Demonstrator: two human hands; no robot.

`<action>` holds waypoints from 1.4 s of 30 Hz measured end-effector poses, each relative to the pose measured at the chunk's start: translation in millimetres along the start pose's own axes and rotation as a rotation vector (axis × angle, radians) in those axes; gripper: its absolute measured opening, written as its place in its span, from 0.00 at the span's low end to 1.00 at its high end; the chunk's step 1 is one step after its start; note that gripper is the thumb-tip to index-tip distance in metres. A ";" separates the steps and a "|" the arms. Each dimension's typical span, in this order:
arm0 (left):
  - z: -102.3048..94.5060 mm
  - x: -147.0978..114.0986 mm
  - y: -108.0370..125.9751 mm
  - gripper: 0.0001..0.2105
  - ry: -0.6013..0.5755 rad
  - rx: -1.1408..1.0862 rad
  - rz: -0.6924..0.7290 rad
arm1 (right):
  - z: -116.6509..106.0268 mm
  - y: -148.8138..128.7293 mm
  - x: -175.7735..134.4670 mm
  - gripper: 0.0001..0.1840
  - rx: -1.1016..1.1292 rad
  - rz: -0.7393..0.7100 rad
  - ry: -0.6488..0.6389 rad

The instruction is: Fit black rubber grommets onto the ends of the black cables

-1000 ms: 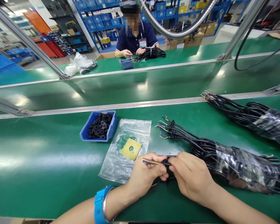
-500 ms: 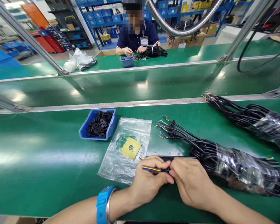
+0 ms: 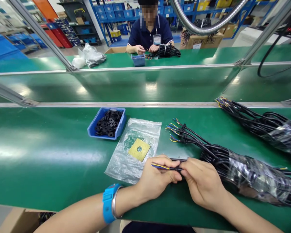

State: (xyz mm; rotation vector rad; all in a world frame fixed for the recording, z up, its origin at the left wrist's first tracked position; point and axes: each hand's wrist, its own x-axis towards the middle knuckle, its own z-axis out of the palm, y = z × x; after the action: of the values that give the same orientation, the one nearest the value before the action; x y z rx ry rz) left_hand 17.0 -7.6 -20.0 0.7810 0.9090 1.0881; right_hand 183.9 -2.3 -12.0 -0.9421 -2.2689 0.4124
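My left hand (image 3: 157, 176) is closed on a black cable (image 3: 161, 167) near its stripped end, where yellow and blue wires stick out to the left. Between thumb and fingers there is a small black part (image 3: 177, 169) around the cable, mostly covered. Right beside it, my right hand (image 3: 202, 181) pinches the same cable. A cable bundle (image 3: 215, 152), wrapped in clear film, lies to the right; several of its ends carry black pieces (image 3: 184, 127). To the left lie a clear plastic bag (image 3: 121, 161) and a yellow square plate (image 3: 139, 149) with a round hole.
A blue bin (image 3: 122, 124) of small black parts stands at the left. Another cable bundle (image 3: 262, 121) lies at the far right. Behind a metal rail (image 3: 135, 104), a co-worker (image 3: 150, 32) sits at the opposite bench with a small bin (image 3: 138, 61) and cables.
The view has shifted, so the bench things appear farther right and slightly higher. My hands have parted slightly, and more of the black part on the cable shows between them.
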 end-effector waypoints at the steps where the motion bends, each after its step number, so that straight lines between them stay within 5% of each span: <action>1: 0.9 -0.6 -0.9 0.12 0.005 0.068 0.076 | 0.3 -0.6 -0.2 0.08 0.007 0.007 -0.004; 6: 3.6 0.3 1.0 0.10 0.024 0.326 0.316 | 0.0 -1.6 -0.2 0.13 0.013 0.033 -0.021; 14: -24.7 10.1 24.5 0.21 -0.180 0.269 -0.054 | -2.9 3.0 -3.5 0.06 -0.034 -0.029 0.019; 25: -40.2 15.6 36.1 0.07 -0.212 -0.040 -0.236 | -2.1 0.6 0.3 0.06 -0.059 -0.052 -0.014; 42: -43.0 13.1 32.0 0.10 -0.235 0.103 -0.268 | 0.1 5.9 -6.3 0.08 -0.102 -0.116 -0.044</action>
State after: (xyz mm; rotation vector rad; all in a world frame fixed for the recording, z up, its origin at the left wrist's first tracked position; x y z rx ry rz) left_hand -31.6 17.7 -13.1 0.8261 0.8456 0.7030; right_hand 190.3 -2.7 -17.8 -0.8539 -2.3902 0.2720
